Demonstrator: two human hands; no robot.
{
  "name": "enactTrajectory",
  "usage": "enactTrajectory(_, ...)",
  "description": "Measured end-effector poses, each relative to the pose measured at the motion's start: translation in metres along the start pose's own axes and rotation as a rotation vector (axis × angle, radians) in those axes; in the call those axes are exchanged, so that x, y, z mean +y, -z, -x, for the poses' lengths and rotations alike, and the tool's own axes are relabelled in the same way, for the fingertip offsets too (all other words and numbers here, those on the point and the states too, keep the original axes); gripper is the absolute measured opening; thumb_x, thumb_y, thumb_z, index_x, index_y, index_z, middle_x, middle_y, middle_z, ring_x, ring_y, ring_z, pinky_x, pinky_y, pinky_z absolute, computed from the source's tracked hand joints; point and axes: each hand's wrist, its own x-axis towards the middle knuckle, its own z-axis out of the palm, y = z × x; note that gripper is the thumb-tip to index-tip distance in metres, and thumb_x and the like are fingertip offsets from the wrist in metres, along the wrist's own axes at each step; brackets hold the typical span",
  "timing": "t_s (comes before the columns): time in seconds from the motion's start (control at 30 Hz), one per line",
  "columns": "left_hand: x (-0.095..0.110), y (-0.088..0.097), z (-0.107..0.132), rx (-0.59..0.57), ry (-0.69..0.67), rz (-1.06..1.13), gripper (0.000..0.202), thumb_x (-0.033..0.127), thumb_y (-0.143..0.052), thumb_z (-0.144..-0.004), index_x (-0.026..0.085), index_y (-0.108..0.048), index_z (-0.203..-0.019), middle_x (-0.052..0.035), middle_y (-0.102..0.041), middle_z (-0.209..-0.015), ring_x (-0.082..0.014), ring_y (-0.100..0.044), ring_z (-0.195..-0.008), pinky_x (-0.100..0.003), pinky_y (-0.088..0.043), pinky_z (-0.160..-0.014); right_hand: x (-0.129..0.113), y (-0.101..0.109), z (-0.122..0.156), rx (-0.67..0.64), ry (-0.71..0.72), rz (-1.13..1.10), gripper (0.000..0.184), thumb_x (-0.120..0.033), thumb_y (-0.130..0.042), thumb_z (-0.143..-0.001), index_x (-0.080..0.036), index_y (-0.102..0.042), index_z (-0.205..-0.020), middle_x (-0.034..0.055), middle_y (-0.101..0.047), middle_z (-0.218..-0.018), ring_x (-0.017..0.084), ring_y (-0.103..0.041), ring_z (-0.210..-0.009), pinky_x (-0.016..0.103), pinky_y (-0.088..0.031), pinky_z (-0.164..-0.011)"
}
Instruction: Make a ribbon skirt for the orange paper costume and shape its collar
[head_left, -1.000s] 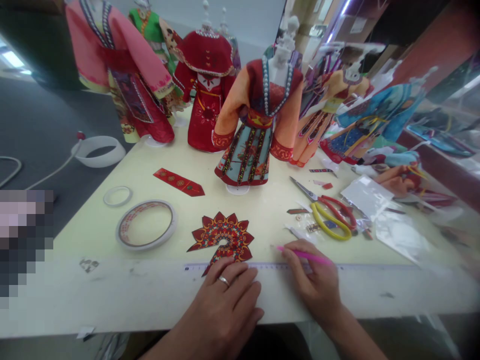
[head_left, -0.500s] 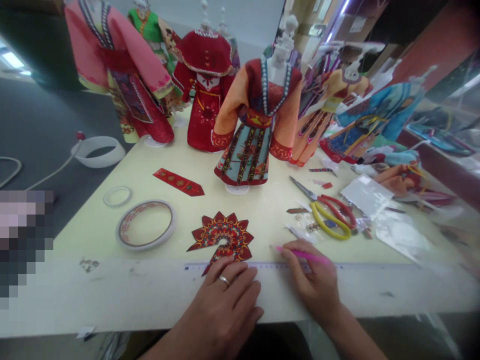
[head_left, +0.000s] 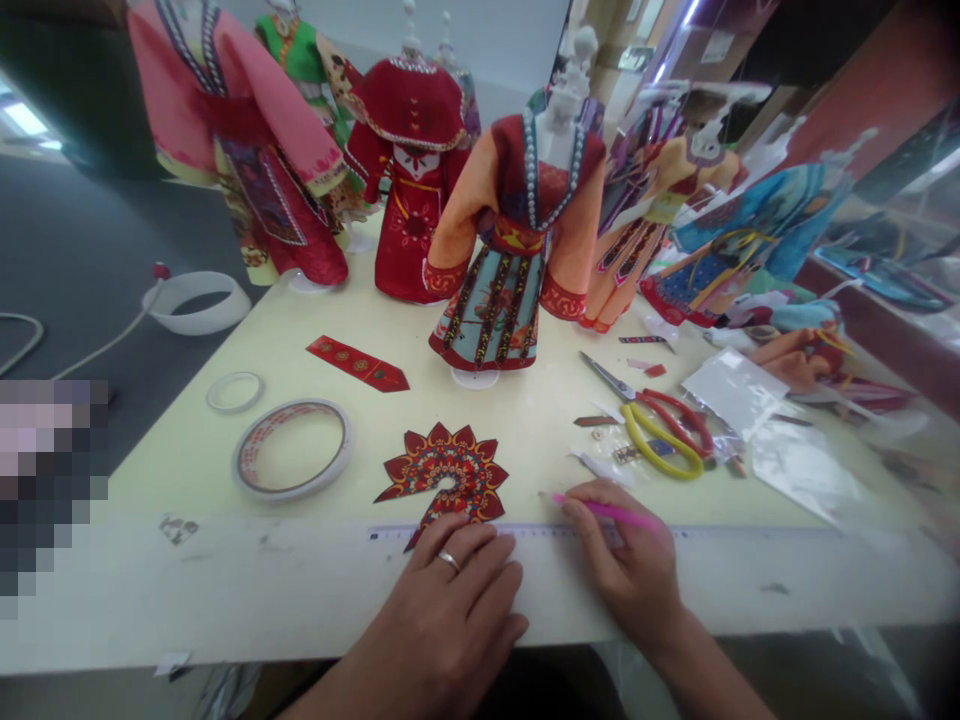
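My left hand (head_left: pixel 450 610) lies flat on a long clear ruler (head_left: pixel 750 535) near the table's front edge, fingers together, a ring on one finger. Its fingertips touch the lower edge of a red scalloped patterned paper piece (head_left: pixel 444 472). My right hand (head_left: pixel 634 575) pinches a pink pen (head_left: pixel 607 512), whose tip rests on the table just above the ruler, to the right of the paper piece.
Two tape rolls (head_left: pixel 291 448) (head_left: pixel 235 392) lie at the left. A red paper strip (head_left: pixel 358 363) is behind them. Yellow and red scissors (head_left: pixel 660 425) and plastic bags (head_left: pixel 765 420) sit at the right. Several dressed doll mannequins (head_left: pixel 517 240) stand across the back.
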Motion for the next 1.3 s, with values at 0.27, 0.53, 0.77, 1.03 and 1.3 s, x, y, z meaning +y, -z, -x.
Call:
enactTrajectory(0.27,0.000,-0.002,0.003,0.001,-0.004,0.001,0.016,0.016,-0.052,-0.083,0.012,-0.062,-0.096,-0.0076,-0.067,-0.096,-0.0230,-0.055,-0.091,-0.044,-0.041,-0.089,-0.001,0.000,-0.002,0.010,-0.006,-0.015,0.010,-0.012,-0.052,-0.085,-0.015,-0.060,-0.081,0.0033,-0.060,-0.072,0.014,-0.058,-0.068,0.026,-0.048,-0.062)
enactTrajectory(0.53,0.000,-0.002,0.002,0.001,-0.001,0.003,0.016,0.016,-0.052,-0.083,0.011,-0.062,-0.094,-0.0074,-0.067,-0.096,-0.0235,-0.055,-0.090,-0.044,-0.040,-0.088,0.000,-0.001,0.000,-0.008,0.013,0.002,0.010,-0.011,-0.052,-0.085,-0.014,-0.061,-0.080,0.0035,-0.061,-0.071,0.014,-0.058,-0.067,0.026,-0.047,-0.062)
enactTrajectory(0.77,-0.001,-0.004,0.004,-0.012,-0.003,0.002,0.017,0.016,-0.053,-0.083,0.012,-0.062,-0.096,-0.0071,-0.067,-0.098,-0.0237,-0.054,-0.092,-0.045,-0.039,-0.090,0.002,-0.001,0.000,0.004,-0.005,0.000,0.010,-0.011,-0.052,-0.085,-0.014,-0.060,-0.082,0.0040,-0.061,-0.075,0.014,-0.058,-0.071,0.026,-0.047,-0.065)
enactTrajectory(1.03,0.000,-0.002,0.002,-0.006,-0.005,0.016,0.016,0.015,-0.053,-0.082,0.010,-0.063,-0.094,-0.0084,-0.067,-0.097,-0.0247,-0.055,-0.091,-0.046,-0.041,-0.088,0.002,0.000,0.001,0.026,-0.019,-0.031,0.010,-0.009,-0.053,-0.084,-0.016,-0.060,-0.083,0.0027,-0.060,-0.074,0.014,-0.058,-0.070,0.026,-0.047,-0.064)
enactTrajectory(1.3,-0.003,0.008,0.011,0.079,-0.025,0.100,0.021,0.010,-0.058,-0.078,0.008,-0.063,-0.098,-0.0095,-0.068,-0.097,-0.0223,-0.056,-0.092,-0.043,-0.043,-0.090,-0.004,0.003,0.007,0.044,0.021,-0.166,0.017,-0.004,-0.053,-0.081,-0.018,-0.059,-0.089,0.0020,-0.060,-0.078,0.013,-0.058,-0.073,0.026,-0.047,-0.065)
